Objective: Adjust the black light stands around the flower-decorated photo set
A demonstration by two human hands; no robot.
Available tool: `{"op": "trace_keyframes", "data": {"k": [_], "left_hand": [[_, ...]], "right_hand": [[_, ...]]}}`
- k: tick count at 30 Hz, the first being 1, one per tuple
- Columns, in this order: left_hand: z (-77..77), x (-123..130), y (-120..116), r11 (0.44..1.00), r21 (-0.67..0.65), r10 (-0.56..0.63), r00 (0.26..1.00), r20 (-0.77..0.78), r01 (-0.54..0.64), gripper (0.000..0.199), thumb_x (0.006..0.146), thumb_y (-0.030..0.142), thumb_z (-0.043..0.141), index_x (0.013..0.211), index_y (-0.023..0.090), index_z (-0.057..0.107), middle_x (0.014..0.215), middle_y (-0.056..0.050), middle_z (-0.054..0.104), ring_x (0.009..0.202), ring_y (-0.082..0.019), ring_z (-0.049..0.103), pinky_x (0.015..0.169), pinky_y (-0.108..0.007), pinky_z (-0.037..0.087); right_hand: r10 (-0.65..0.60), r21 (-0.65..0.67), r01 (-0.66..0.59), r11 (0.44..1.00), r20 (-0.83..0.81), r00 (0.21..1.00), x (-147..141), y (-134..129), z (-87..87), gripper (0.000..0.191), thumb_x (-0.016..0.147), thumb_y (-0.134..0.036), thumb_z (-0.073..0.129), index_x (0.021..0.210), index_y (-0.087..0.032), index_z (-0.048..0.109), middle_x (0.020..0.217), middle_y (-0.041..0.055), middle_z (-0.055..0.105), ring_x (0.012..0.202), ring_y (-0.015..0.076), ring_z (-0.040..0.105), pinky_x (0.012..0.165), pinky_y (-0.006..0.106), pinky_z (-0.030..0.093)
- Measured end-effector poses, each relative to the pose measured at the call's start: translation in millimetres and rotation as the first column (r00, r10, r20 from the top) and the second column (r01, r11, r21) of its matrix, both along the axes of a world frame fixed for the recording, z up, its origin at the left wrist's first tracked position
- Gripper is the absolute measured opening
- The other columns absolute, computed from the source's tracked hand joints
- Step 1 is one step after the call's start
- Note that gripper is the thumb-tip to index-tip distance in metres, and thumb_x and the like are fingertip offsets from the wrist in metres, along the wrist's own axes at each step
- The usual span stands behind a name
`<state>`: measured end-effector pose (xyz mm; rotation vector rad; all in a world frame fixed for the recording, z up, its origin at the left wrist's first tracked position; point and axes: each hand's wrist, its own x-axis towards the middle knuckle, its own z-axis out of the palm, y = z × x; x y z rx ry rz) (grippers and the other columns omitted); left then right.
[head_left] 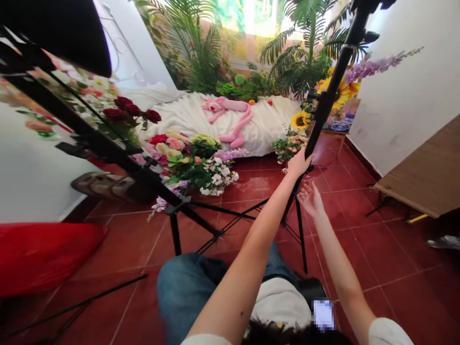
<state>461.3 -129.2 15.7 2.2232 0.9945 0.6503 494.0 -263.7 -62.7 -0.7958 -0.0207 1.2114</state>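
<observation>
My left hand [299, 164] is wrapped round the pole of a black tripod stand [324, 106], low on its main column. Just below and to the right, my right hand [312, 199] is open, palm turned up and fingers apart, close to the stand's lower section. The stand leans to the right as it rises, and its top leaves the view. Its thin legs spread over the red tiles near my knees. Behind my left hand is a small bunch of pink roses [295, 142], with a sunflower [301, 120] above it.
A second black stand [108, 146] crosses the left side. Past the stands, a pink plush toy [230, 108] lies on white cloth [179, 112] among artificial flowers [212, 167] and palms. A brown board [424, 167] stands at right, a red bag-like thing [43, 256] at left.
</observation>
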Motion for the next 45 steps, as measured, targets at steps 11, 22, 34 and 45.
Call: {"op": "trace_keyframes", "data": {"k": [11, 22, 34, 45], "left_hand": [[-7.2, -10, -5, 0.994, 0.09, 0.066, 0.998, 0.017, -0.067, 0.051, 0.096, 0.06, 0.043, 0.131, 0.024, 0.056, 0.114, -0.011, 0.074, 0.107, -0.025, 0.071, 0.089, -0.03, 0.048], [-17.0, -18, 8, 0.999, 0.022, -0.042, 0.988, 0.147, 0.039, 0.039, 0.099, 0.048, 0.048, 0.128, 0.027, 0.062, 0.109, -0.004, 0.076, 0.101, -0.019, 0.072, 0.084, -0.024, 0.049], [-25.8, -20, 18, 0.997, 0.033, -0.079, 0.975, 0.207, 0.074, 0.043, 0.094, 0.051, 0.056, 0.125, 0.025, 0.069, 0.096, -0.005, 0.078, 0.084, -0.019, 0.072, 0.075, -0.023, 0.049], [-21.6, -22, 13, 0.998, -0.007, -0.057, 0.976, 0.209, 0.06, 0.043, 0.094, 0.052, 0.056, 0.124, 0.024, 0.069, 0.104, -0.006, 0.079, 0.097, -0.022, 0.073, 0.084, -0.026, 0.051]], "right_hand": [[0.188, 0.391, -0.051, 0.919, -0.32, 0.929, 8, 41, 33.9, 0.048, 0.106, -0.047, 0.033, 0.065, -0.023, 0.035, 0.044, -0.0089, 0.035, 0.037, 0.0064, 0.032, 0.036, 0.016, 0.03], [0.149, 0.263, -0.133, 0.956, -0.044, 0.988, 18, 52, 26.2, 0.049, 0.093, -0.039, 0.06, 0.061, -0.023, 0.028, 0.039, -0.0121, 0.025, 0.035, 0.0045, 0.02, 0.034, 0.016, 0.021], [0.021, 0.059, 0.141, 0.988, 0.861, -0.508, 52, 25, 64.8, 0.017, 0.082, -0.016, 0.052, 0.067, -0.022, 0.046, 0.072, 0.0033, 0.052, 0.075, 0.0177, 0.049, 0.062, 0.027, 0.037], [-0.333, 0.412, -0.025, 0.911, 0.7, -0.632, 65, 97, 214.8, 0.087, 0.075, -0.032, 0.078, 0.148, -0.025, 0.031, 0.149, 0.0141, 0.036, 0.133, 0.0312, 0.042, 0.101, 0.049, 0.052]]}}
